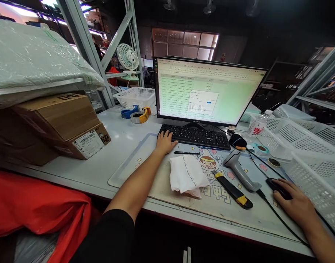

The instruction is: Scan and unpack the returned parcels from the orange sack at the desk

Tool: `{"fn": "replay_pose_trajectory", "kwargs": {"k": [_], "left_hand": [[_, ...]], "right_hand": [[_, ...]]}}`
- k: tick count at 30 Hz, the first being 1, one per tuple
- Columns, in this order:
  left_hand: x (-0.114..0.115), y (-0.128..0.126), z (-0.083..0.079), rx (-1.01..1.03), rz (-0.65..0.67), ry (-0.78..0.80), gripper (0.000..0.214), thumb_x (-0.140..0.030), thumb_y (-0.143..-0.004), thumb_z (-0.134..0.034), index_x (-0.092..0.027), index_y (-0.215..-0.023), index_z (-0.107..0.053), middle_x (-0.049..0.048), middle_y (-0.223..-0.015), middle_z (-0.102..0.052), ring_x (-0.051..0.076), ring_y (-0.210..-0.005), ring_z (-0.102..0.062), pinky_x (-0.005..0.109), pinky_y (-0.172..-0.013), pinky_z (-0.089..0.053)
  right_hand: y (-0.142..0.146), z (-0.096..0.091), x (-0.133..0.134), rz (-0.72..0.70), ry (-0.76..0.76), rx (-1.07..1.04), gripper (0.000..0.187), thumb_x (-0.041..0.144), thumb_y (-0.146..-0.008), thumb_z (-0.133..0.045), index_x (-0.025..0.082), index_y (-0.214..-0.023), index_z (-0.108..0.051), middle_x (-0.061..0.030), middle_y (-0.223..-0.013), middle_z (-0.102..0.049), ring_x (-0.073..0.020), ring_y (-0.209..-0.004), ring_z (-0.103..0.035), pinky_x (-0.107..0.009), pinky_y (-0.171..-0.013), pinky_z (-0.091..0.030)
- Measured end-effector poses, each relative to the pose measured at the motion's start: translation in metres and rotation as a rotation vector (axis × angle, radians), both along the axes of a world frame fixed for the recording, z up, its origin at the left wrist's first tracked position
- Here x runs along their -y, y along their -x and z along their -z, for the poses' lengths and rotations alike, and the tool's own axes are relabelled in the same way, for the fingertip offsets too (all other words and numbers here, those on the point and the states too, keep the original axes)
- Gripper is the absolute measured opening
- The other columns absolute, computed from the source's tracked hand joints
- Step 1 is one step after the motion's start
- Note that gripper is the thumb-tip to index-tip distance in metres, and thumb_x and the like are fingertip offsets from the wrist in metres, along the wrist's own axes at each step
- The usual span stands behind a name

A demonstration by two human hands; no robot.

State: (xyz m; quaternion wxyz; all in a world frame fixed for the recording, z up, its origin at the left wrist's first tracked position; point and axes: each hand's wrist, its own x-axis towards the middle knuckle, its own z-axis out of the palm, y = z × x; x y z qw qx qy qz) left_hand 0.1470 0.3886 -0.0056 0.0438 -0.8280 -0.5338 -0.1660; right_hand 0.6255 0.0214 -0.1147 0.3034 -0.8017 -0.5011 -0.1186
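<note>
My left hand (165, 143) rests on the left end of a black keyboard (200, 137), its fingers spread over the keys. At the right, my right hand (295, 201) is wrapped over a black computer mouse (278, 188). Between my hands lie a folded white paper packet (186, 175), a black and yellow utility knife (231, 190) and a grey barcode scanner (241, 171) with a cable. A black pen (187, 153) lies just below the keyboard. Behind it stands a monitor (178, 98) showing a spreadsheet with a small dialog window.
Brown cardboard boxes (58, 117) stand at the left under plastic-wrapped material (41, 54). Two tape dispensers (140, 115) sit beside a white basket (134, 96). A plastic bottle (259, 124) and white perforated baskets (296, 135) line the right side. Red fabric (36, 204) hangs at lower left.
</note>
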Motion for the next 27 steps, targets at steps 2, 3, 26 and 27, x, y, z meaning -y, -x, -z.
{"fn": "replay_pose_trajectory", "kwargs": {"k": [2, 3, 26, 27], "left_hand": [[-0.002, 0.001, 0.001, 0.001, 0.002, -0.004, 0.074, -0.060, -0.103, -0.048, -0.018, -0.163, -0.045, 0.0135, -0.175, -0.035, 0.042, -0.161, -0.028, 0.055, -0.133, -0.023], [-0.002, 0.001, 0.001, 0.000, 0.002, -0.005, 0.074, -0.061, -0.103, -0.048, -0.018, -0.163, -0.045, 0.0133, -0.175, -0.035, 0.042, -0.161, -0.028, 0.055, -0.133, -0.023], [0.004, 0.005, -0.007, -0.067, 0.087, 0.027, 0.071, -0.066, -0.102, -0.050, -0.027, -0.162, -0.049, 0.0067, -0.180, -0.021, 0.041, -0.164, -0.022, 0.061, -0.131, -0.025], [0.005, 0.005, -0.008, -0.065, 0.085, 0.021, 0.070, -0.066, -0.103, -0.049, -0.027, -0.162, -0.049, 0.0066, -0.180, -0.022, 0.040, -0.164, -0.023, 0.060, -0.131, -0.026]], "right_hand": [[-0.001, 0.001, 0.000, 0.004, -0.010, 0.004, 0.050, 0.059, -0.088, -0.053, 0.036, -0.128, -0.072, -0.0025, -0.146, -0.067, -0.0361, -0.133, -0.065, -0.054, -0.105, -0.056], [-0.001, 0.001, 0.000, 0.006, -0.011, 0.005, 0.049, 0.059, -0.087, -0.053, 0.036, -0.127, -0.073, -0.0025, -0.146, -0.067, -0.0364, -0.132, -0.066, -0.054, -0.103, -0.056], [-0.009, 0.009, -0.005, 0.035, 0.006, 0.066, 0.059, 0.066, -0.096, -0.046, 0.031, -0.138, -0.068, -0.0074, -0.146, -0.066, -0.0337, -0.129, -0.067, -0.048, -0.104, -0.056], [-0.010, 0.010, -0.005, 0.044, 0.007, 0.065, 0.060, 0.067, -0.096, -0.045, 0.030, -0.138, -0.068, -0.0076, -0.146, -0.066, -0.0338, -0.128, -0.067, -0.049, -0.104, -0.056]]}}
